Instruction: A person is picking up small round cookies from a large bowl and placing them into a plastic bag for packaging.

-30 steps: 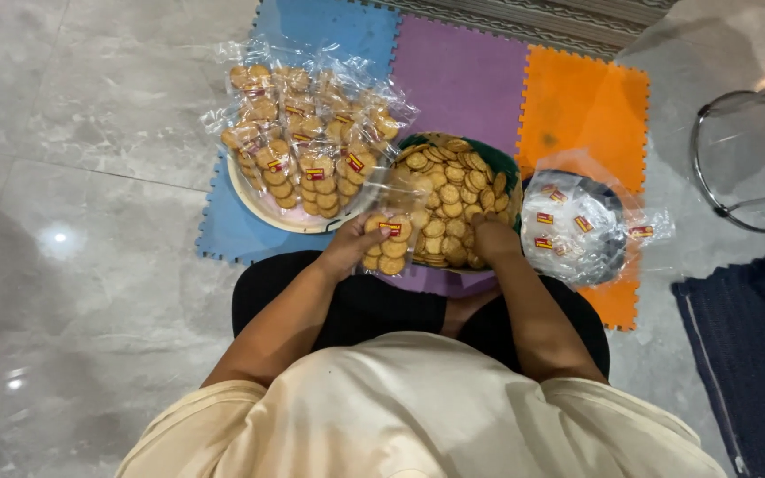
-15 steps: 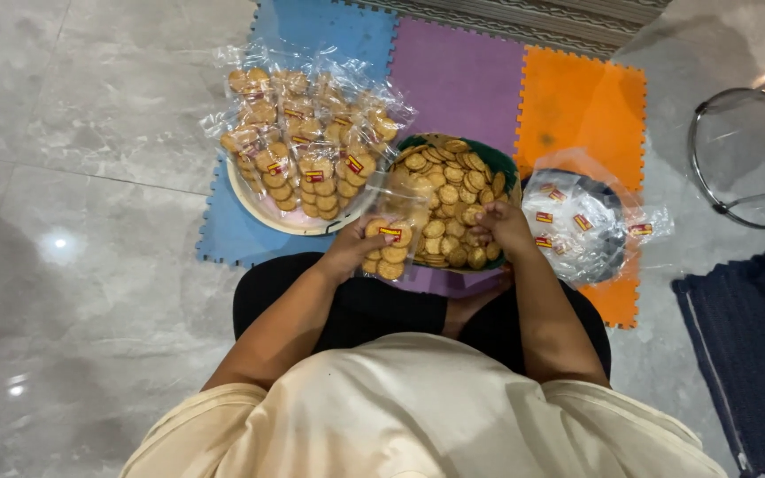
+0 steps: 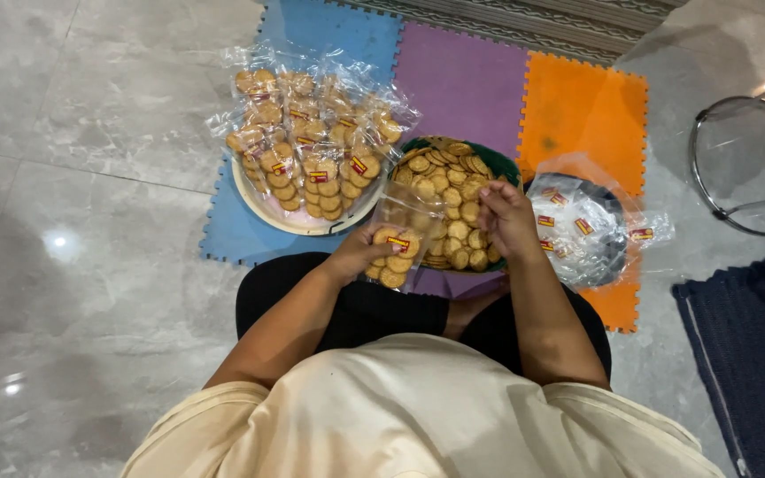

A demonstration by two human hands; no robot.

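Note:
My left hand (image 3: pixel 360 252) grips a clear plastic bag (image 3: pixel 397 239) partly filled with round golden biscuits, held just left of a green bowl (image 3: pixel 504 166) heaped with loose biscuits (image 3: pixel 453 190). My right hand (image 3: pixel 506 217) is raised over the bowl's right side, fingers pinched together on what looks like a few biscuits, close to the bag's open top. A round pale tray (image 3: pixel 254 199) to the left carries several filled and sealed biscuit bags (image 3: pixel 312 133).
A dark bowl holding empty clear bags (image 3: pixel 577 230) sits at the right. Blue, purple and orange foam mats (image 3: pixel 577 106) cover the grey tiled floor. A round metal-rimmed stool (image 3: pixel 745 164) and a dark blue rug (image 3: pixel 754 345) lie at far right.
My right hand has lifted out of the biscuit pile and moved up toward the bag's mouth. My left hand has kept the bag nearly still.

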